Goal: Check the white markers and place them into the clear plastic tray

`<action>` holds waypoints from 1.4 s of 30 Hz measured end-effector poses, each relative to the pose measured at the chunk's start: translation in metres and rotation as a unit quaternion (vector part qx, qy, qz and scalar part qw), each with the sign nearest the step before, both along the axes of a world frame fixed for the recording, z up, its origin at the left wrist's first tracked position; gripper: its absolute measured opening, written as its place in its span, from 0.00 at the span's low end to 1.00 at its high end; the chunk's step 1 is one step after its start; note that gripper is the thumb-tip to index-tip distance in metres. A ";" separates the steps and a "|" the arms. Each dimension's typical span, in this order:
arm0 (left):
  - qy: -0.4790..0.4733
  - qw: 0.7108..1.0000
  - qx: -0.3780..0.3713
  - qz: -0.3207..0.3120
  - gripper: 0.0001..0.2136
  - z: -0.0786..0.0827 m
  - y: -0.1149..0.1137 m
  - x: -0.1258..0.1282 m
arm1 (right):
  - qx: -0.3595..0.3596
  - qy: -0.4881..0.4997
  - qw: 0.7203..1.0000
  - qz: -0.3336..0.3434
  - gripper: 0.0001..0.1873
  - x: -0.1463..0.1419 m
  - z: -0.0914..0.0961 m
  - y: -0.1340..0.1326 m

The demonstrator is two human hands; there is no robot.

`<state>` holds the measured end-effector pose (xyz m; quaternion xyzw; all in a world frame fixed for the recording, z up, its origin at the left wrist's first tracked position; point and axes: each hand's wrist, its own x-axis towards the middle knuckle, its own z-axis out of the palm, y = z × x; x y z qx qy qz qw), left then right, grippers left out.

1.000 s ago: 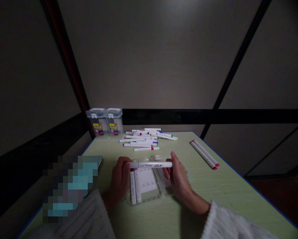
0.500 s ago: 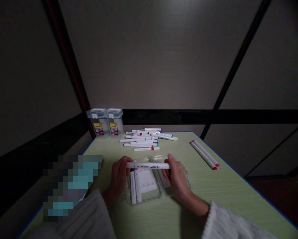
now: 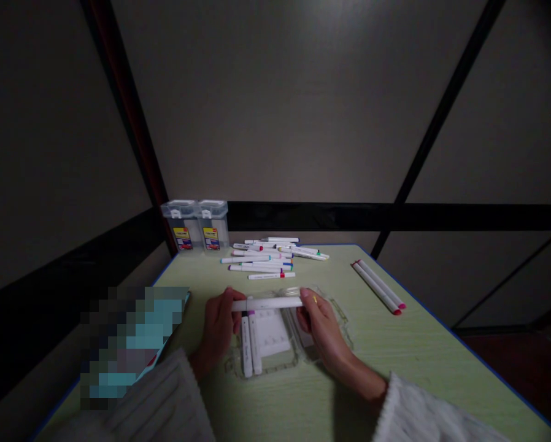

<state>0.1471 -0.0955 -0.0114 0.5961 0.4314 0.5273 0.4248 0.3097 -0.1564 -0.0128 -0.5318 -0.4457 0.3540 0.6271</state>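
Observation:
A white marker [image 3: 270,303] is held level between both hands above an opened clear plastic case [image 3: 275,368]. My left hand [image 3: 220,319] pinches its left end, and my right hand [image 3: 321,322] grips the right end, where a yellow tip shows by the thumb. Two more markers, one with a black band [image 3: 246,347] and one with a purple band [image 3: 256,344], lie side by side in the left half of the case, on its left side. White inserts show inside the case. My right hand partly covers the case's right half.
Several loose markers [image 3: 261,268] lie in a pile toward the table's back. Two clear lidded boxes [image 3: 213,227] stand at the back left. Two white markers with red and pink ends [image 3: 379,288] rest at the right. A blurred-out flat item [image 3: 142,344] lies on the left.
The marker has been rolled, so the printing on its barrel no longer faces me. My right hand has shifted slightly left along it, and a yellow tip now shows.

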 end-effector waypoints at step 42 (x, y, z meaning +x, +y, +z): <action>0.019 1.000 0.022 -0.010 0.18 0.004 -0.005 0.003 | -0.014 0.079 0.995 0.058 0.19 0.002 -0.006 0.000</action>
